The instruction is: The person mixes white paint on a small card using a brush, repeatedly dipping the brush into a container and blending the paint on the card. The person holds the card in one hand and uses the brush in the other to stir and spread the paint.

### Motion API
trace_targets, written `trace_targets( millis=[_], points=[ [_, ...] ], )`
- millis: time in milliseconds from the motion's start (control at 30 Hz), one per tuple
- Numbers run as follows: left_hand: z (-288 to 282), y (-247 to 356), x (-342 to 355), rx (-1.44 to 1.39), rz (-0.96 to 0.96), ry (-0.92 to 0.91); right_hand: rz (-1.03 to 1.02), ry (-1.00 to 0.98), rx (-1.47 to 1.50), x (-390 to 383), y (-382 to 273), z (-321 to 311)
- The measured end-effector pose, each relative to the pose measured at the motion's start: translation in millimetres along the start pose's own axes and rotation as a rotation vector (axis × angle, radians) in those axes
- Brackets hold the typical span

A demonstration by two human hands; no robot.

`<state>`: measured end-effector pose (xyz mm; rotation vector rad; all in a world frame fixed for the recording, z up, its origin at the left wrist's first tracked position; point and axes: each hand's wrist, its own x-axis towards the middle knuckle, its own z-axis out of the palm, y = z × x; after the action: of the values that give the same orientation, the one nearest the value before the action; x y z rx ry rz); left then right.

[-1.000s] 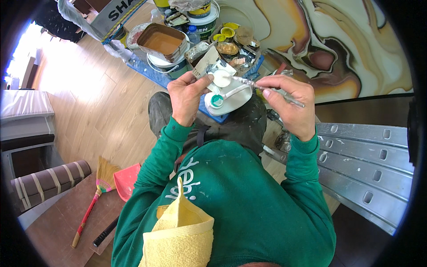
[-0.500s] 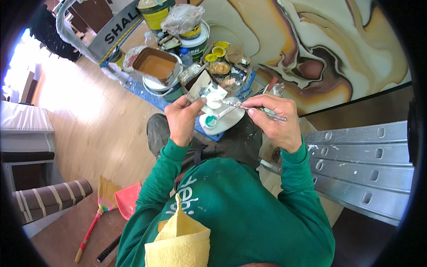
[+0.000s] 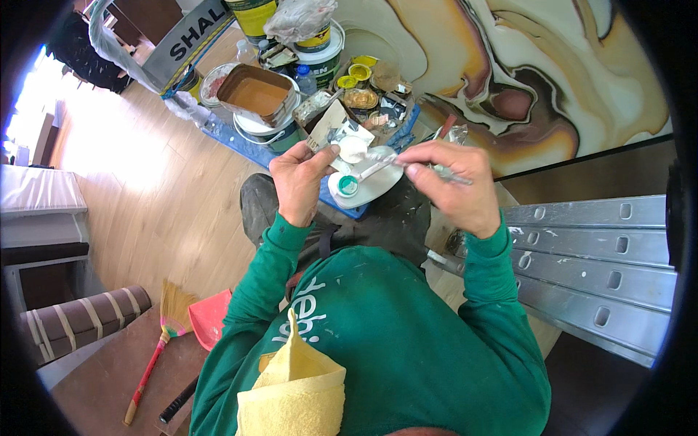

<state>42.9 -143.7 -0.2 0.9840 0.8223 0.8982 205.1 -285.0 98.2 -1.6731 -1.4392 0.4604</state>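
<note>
My left hand (image 3: 297, 178) pinches the near edge of a small round white piece (image 3: 353, 150), which looks like a lid or shallow cup. Between the closed fingers of my right hand (image 3: 456, 182) is a slim, paint-smeared tool (image 3: 452, 175). Its working end points left toward the white piece and is blurred, so whether they touch is unclear. Just below lies a white oval lid (image 3: 374, 192), with a small tub (image 3: 348, 186) of green stuff and a pale stick on it. Beige card (image 3: 336, 125) shows behind the white piece.
Ahead, a blue board (image 3: 240, 151) bears paint buckets (image 3: 323, 59), a brown tray (image 3: 256, 94) and several small tubs. Metal ladder-like rails (image 3: 589, 243) stand at my right, near a large swirl-patterned panel (image 3: 538, 87). At lower left lie a broom (image 3: 174, 312) and red dustpan (image 3: 209, 320).
My right hand has shifted slightly, swinging the tool; its tip has moved up and right from the white piece. My left hand stays nearly still. The head view has tilted a little.
</note>
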Motion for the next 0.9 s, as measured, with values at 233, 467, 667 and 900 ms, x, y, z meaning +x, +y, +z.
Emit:
trace_targets(
  millis=[233, 467, 667, 900],
  points=[
    [-2.2, 1.6, -2.0, 0.024, -0.03, 0.029, 0.0, -0.021, -0.008, 1.5, -3.7, 1.5],
    [-1.1, 0.5, -1.4, 0.008, -0.013, 0.022, -0.021, -0.039, -0.024, 0.8, -6.0, 3.9],
    [-4.9, -4.4, -0.3, 0.027, -0.004, 0.012, -0.006, -0.05, -0.049, 0.2, -5.4, 3.4],
    [-1.3, -3.2, -0.9, 0.043, -0.018, 0.028, -0.023, 0.021, -0.052, 1.2, -4.7, 3.0]
  ],
)
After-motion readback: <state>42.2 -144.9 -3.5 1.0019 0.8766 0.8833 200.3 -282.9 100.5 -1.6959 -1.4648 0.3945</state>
